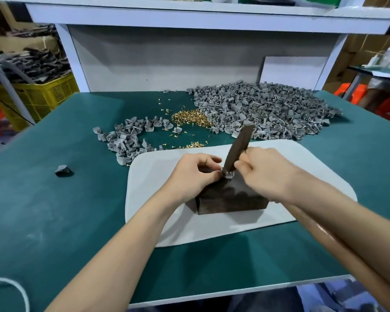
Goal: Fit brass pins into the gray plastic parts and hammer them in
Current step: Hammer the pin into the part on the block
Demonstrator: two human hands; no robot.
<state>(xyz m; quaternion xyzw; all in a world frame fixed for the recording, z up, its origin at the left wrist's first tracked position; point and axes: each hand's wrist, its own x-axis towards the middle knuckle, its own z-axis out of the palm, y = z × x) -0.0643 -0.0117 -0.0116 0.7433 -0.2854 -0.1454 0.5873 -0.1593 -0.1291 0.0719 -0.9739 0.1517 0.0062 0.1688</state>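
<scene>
Progress early: our left hand pinches a small gray plastic part on the dark wooden block, and our right hand grips the dark hammer set on it. We judge the big gray heap of parts at the green table far right corner undone.

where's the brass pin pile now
Head view: the brass pins lie mid-table beyond the white pad, between the small heap of gray parts on the left and the big heap on the right.
</scene>
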